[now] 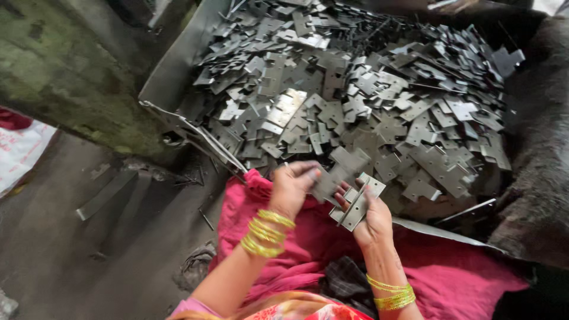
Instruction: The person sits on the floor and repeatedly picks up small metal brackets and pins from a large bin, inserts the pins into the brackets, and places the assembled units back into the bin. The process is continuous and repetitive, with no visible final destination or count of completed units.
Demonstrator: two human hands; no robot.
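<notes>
1. Left hand [291,186] pinches a flat grey metal plate [328,182] at the heap's [367,101] near edge;
2. Right hand [372,218] grips a small stack of plates [358,201] above pink cloth [450,275].

A moss-stained concrete wall [71,89] stands at upper left. A white sack [21,151] lies at the left edge. A pink cloth [450,275] covers the lap; a flat metal strip [106,194] rests on the grey floor [89,261].
</notes>
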